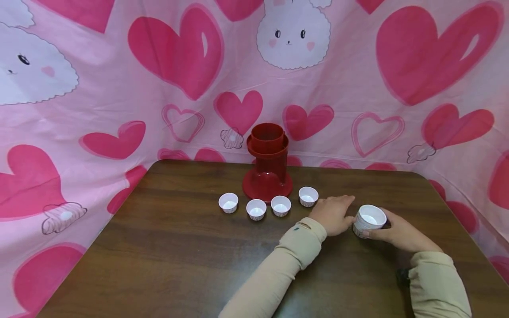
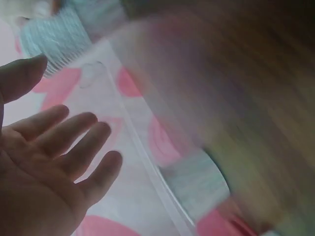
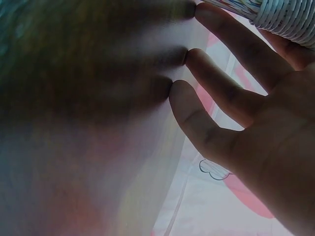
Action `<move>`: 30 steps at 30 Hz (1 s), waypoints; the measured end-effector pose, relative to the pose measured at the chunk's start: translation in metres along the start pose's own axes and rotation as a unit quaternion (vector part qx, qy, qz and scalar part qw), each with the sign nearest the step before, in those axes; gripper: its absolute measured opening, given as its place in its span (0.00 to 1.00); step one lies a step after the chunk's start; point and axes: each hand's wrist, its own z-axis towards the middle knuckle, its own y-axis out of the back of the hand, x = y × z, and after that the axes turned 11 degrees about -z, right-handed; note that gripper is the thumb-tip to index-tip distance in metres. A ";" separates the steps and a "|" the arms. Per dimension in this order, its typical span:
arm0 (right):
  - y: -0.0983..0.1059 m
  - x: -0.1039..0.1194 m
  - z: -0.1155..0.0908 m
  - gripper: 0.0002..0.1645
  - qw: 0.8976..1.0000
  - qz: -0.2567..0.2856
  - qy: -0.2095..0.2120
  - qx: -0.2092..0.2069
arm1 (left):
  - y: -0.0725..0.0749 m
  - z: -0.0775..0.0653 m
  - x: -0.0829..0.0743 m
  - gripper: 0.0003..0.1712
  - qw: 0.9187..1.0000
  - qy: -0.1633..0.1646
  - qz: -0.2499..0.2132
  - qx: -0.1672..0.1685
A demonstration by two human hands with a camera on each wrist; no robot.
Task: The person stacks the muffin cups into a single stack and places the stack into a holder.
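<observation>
A nested stack of white paper baking cups [image 1: 370, 217] stands on the right part of the table. My right hand [image 1: 402, 230] grips it from the right, thumb on the near side. In the right wrist view, three fingertips [image 3: 184, 93] touch the tabletop and the stack's ribbed side [image 3: 288, 22] shows at the top corner. My left hand [image 1: 334, 214] is just left of the stack, fingers extended, holding nothing. In the left wrist view its palm and spread fingers [image 2: 93, 142] show, with the ribbed stack [image 2: 54, 39] beyond the thumb.
Several single baking cups stand apart: one [image 1: 228, 203] at the left, two [image 1: 256, 210] in the middle, one [image 1: 308, 197] near my left hand. Behind them rises a red plastic tube on a round base [image 1: 267, 163]. A pink heart-print cloth [image 1: 342, 79] hangs behind the brown table [image 1: 167, 256].
</observation>
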 end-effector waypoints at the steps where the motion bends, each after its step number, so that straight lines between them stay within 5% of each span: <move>1: 0.000 0.000 0.000 0.44 1.000 -0.002 -0.003 0.001 | 0.000 0.000 0.004 0.33 1.000 0.000 0.008 -0.006; 9: 0.001 -0.001 0.000 0.43 1.000 -0.006 -0.012 0.003 | 0.007 0.002 0.032 0.28 0.996 0.028 0.068 -0.049; 13: 0.001 -0.001 0.000 0.44 1.000 -0.007 -0.017 0.004 | 0.010 0.007 0.045 0.29 0.992 0.075 0.090 -0.048; 20: 0.000 0.000 0.000 0.44 1.000 0.003 -0.021 0.009 | 0.014 0.014 0.062 0.36 0.986 0.156 0.061 -0.021; 30: 0.000 -0.001 -0.001 0.44 1.000 0.000 -0.014 0.007 | 0.010 0.017 0.065 0.36 0.983 0.166 0.070 -0.017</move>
